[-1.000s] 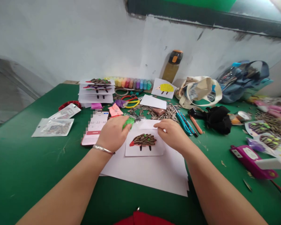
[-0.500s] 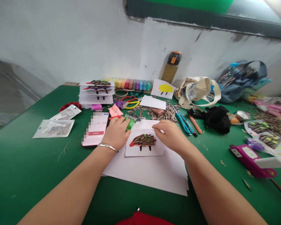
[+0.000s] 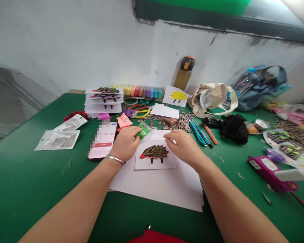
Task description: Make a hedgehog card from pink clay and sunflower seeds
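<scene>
A white card with a seed-covered hedgehog, red face, green dots and two dark legs, lies on larger white sheets. My left hand, with a silver bangle at its wrist, has its fingers closed at a bag of green clay beyond the card's left corner. My right hand is over the card's upper right, its thumb and fingers pressed together; whatever they pinch is too small to make out.
A phone lies left of my left hand. Behind are stacked cards, scattered seeds and a bottle. Blue scissors, a black cloth and a magenta glue gun lie to the right.
My left hand's fingers have drawn together at the green clay bag, which now stands up higher beside them. My right hand has hardly moved.
</scene>
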`<move>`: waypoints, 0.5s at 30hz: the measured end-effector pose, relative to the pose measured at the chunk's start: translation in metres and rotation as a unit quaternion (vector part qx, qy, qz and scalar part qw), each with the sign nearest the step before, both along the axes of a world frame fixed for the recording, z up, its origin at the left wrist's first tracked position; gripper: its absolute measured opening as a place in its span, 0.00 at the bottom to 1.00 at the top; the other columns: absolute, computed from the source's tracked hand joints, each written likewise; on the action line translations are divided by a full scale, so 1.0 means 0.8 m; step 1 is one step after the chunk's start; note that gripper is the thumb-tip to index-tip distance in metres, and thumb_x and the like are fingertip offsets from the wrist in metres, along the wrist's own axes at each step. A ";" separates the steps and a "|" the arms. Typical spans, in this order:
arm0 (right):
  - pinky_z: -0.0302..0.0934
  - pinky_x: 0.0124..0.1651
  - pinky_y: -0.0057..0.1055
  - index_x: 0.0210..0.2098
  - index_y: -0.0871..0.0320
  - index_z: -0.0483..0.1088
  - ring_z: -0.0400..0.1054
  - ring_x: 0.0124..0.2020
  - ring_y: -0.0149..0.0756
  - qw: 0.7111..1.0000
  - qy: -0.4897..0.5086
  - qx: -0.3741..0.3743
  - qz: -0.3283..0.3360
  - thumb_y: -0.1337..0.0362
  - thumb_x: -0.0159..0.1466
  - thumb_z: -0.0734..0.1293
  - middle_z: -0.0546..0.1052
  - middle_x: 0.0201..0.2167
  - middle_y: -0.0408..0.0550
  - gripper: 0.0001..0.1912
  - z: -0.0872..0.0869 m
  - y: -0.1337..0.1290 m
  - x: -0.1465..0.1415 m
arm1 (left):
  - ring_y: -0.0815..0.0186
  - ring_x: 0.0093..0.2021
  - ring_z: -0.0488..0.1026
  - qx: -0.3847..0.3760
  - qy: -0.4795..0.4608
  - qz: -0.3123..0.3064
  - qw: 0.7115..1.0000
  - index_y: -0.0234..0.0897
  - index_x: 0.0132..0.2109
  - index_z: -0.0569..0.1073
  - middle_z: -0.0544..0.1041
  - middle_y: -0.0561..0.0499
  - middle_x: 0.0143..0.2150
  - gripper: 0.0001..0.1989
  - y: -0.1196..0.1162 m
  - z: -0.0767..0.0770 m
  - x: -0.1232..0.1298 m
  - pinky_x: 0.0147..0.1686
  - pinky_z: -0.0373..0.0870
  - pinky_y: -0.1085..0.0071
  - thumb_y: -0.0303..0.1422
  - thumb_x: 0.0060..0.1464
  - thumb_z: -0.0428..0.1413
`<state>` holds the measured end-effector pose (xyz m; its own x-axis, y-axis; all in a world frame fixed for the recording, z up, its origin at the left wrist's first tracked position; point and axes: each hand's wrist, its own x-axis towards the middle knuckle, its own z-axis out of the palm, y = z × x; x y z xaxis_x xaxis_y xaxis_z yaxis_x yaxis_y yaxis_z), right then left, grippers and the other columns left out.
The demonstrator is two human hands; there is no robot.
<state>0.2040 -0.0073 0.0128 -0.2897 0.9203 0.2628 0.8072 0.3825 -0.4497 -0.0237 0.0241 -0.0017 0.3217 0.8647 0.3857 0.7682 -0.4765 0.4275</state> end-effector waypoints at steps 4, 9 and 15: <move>0.61 0.43 0.35 0.48 0.56 0.72 0.68 0.38 0.37 0.983 0.159 -0.070 -0.057 0.60 0.63 0.60 0.76 0.36 0.48 0.16 0.000 0.000 -0.006 | 0.61 0.51 0.71 0.006 -0.093 -0.032 0.995 0.39 0.46 0.75 0.77 0.48 0.49 0.14 -0.014 0.008 0.009 0.55 0.66 0.61 0.28 0.55 0.50; 0.64 0.36 0.32 0.44 0.58 0.73 0.68 0.31 0.33 0.913 0.353 -0.203 -0.017 0.54 0.65 0.58 0.75 0.31 0.47 0.19 0.004 0.000 -0.015 | 0.62 0.51 0.71 0.023 -0.120 -0.130 0.984 0.38 0.47 0.75 0.76 0.47 0.50 0.14 -0.032 0.014 0.022 0.55 0.66 0.60 0.26 0.56 0.50; 0.65 0.39 0.33 0.41 0.58 0.74 0.68 0.33 0.32 0.844 0.471 -0.256 0.017 0.57 0.63 0.62 0.75 0.36 0.48 0.15 0.010 -0.003 -0.019 | 0.58 0.58 0.66 -0.080 -0.202 -0.117 0.969 0.40 0.56 0.69 0.70 0.46 0.58 0.22 -0.038 0.019 0.025 0.58 0.64 0.57 0.33 0.54 0.57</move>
<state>0.1890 -0.0097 0.0206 -0.2031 0.9784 -0.0371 -0.0077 -0.0395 -0.9992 -0.0034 -0.0061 0.0135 0.3659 0.8457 0.3885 0.4018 -0.5201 0.7537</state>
